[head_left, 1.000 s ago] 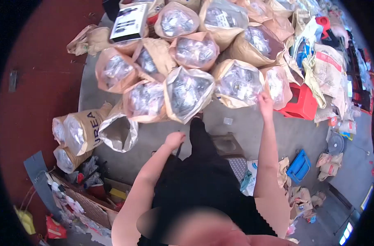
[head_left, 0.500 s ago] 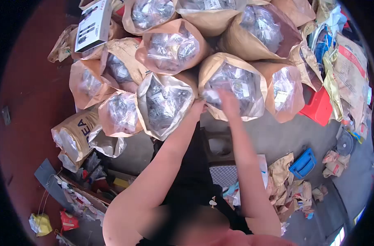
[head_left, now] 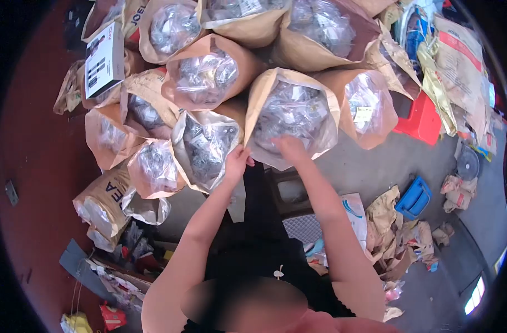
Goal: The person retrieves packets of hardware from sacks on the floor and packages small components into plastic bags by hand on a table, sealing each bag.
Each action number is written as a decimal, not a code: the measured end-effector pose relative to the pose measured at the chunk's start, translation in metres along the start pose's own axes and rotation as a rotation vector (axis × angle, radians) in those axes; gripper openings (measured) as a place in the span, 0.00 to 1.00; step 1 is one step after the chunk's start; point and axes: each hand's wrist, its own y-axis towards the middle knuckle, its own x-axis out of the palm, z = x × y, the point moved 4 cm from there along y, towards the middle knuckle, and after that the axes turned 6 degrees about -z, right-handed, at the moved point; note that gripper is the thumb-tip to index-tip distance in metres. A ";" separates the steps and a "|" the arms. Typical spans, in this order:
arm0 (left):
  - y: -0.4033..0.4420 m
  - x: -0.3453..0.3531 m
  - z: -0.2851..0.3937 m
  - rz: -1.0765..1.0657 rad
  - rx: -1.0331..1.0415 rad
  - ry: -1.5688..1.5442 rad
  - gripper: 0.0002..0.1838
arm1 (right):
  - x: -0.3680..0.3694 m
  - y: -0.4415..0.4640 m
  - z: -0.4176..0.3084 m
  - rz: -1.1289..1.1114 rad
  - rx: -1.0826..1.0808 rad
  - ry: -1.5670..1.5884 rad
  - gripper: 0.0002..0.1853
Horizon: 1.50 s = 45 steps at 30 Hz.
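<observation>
A brown paper sack stands with its mouth wide, full of clear plastic packets of small items. My left hand is closed on the front left part of its rim. Inside the mouth, near the front edge, my right hand lies against the packets with its fingers curled. Whatever those fingers hold, if anything, cannot be made out. Left of my left hand is a silver-lined sack with similar packets. Another sack, with a yellowish label on its contents, stands at the right.
More filled sacks are packed close together behind. A white printed box rests on the sacks at left. To the right are a red plastic stool, a blue plastic object and crumpled paper on the floor.
My left hand stays at the sack's rim. My right hand has drawn back toward the front rim, and the white-labelled packets on top look rearranged. The view has shifted somewhat.
</observation>
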 end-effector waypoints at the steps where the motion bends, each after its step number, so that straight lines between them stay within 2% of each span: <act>1: 0.004 0.001 0.006 0.016 -0.006 0.099 0.14 | -0.019 -0.005 -0.005 0.338 -0.021 0.090 0.22; 2: 0.008 0.001 0.013 0.035 -0.007 0.197 0.16 | -0.040 -0.015 -0.007 0.679 -0.045 0.175 0.23; 3: 0.010 0.003 0.020 0.032 0.000 0.201 0.16 | -0.057 -0.022 -0.008 0.687 -0.045 0.174 0.23; 5: 0.006 0.002 0.032 0.121 -0.041 0.629 0.19 | -0.096 -0.043 -0.001 1.020 0.118 0.168 0.24; 6: 0.003 0.003 0.035 0.120 -0.039 0.636 0.19 | -0.099 -0.038 0.006 1.025 0.120 0.174 0.24; 8: 0.002 0.006 0.041 0.073 -0.058 0.640 0.21 | -0.100 -0.022 0.032 1.034 0.350 0.301 0.24; 9: 0.003 0.004 0.039 0.073 -0.054 0.645 0.21 | -0.095 -0.017 0.027 1.039 0.350 0.303 0.24; 11: 0.005 0.000 0.034 0.071 0.007 0.674 0.21 | -0.074 0.014 0.003 0.517 0.404 -0.111 0.26; 12: 0.004 0.000 0.038 0.069 0.011 0.682 0.21 | -0.067 0.018 0.001 0.524 0.406 -0.104 0.26; 14: -0.003 -0.003 0.048 0.124 -0.066 0.901 0.21 | -0.042 0.030 -0.012 0.238 0.103 -0.200 0.28; 15: -0.008 0.000 0.051 0.120 -0.069 0.910 0.21 | -0.042 0.023 -0.008 0.239 0.106 -0.190 0.28; 17: -0.011 0.007 0.070 0.274 0.094 1.173 0.21 | -0.075 -0.002 0.000 0.413 -0.116 0.126 0.30; 19: -0.014 0.021 0.094 0.339 0.176 1.233 0.21 | -0.129 -0.021 0.016 0.830 0.056 -0.053 0.32; 20: -0.012 0.028 0.105 0.398 0.258 1.292 0.20 | -0.159 -0.036 0.015 0.979 0.120 -0.130 0.33; 21: -0.003 0.032 0.109 0.398 0.258 1.292 0.20 | -0.182 -0.047 0.018 1.127 0.187 -0.208 0.33; 23: 0.021 0.045 0.123 0.388 0.337 1.469 0.16 | -0.199 -0.028 0.045 1.003 0.205 -0.310 0.24; 24: 0.033 0.045 0.130 0.386 0.340 1.471 0.16 | -0.209 -0.019 0.055 1.006 0.208 -0.308 0.24; 26: 0.058 0.037 0.142 0.259 0.111 1.659 0.15 | -0.219 0.006 0.071 0.567 0.265 -0.509 0.21; 27: 0.057 0.035 0.154 0.266 0.110 1.690 0.16 | -0.220 0.001 0.075 0.568 0.269 -0.505 0.21; 28: 0.054 0.025 0.150 0.260 0.110 1.693 0.16 | -0.222 -0.010 0.078 0.658 0.198 -0.384 0.16; 29: 0.047 0.013 0.143 0.309 0.085 1.624 0.17 | -0.222 -0.023 0.081 0.743 0.133 -0.260 0.14; 30: 0.044 0.008 0.138 0.354 0.072 1.549 0.18 | -0.214 -0.033 0.089 0.745 0.149 -0.262 0.14; 32: 0.029 0.010 0.137 0.381 0.043 1.485 0.19 | -0.188 -0.064 0.111 1.288 0.035 0.138 0.12; 34: 0.018 0.005 0.136 0.432 0.004 1.418 0.20 | -0.140 -0.074 0.178 1.650 0.134 0.583 0.13; 36: 0.009 0.004 0.134 0.363 0.094 1.299 0.19 | -0.073 -0.073 0.256 1.764 0.334 1.203 0.22; 37: 0.001 0.004 0.134 0.361 0.097 1.301 0.19 | -0.062 -0.076 0.271 1.768 0.333 1.203 0.22; 39: -0.021 0.007 0.134 0.321 0.259 1.123 0.14 | -0.039 -0.065 0.294 1.448 0.394 1.832 0.27; 40: -0.031 0.002 0.129 0.324 0.258 1.122 0.14 | -0.046 -0.066 0.292 1.445 0.393 1.832 0.27; 42: -0.050 -0.011 0.112 0.203 0.196 1.204 0.11 | -0.053 -0.065 0.291 1.301 0.715 1.944 0.19; 43: -0.062 -0.021 0.100 0.207 0.191 1.204 0.11 | -0.048 -0.059 0.305 1.294 0.716 1.945 0.19; 45: -0.083 -0.038 0.075 0.161 0.291 1.335 0.10 | -0.028 -0.045 0.352 0.974 0.770 1.802 0.22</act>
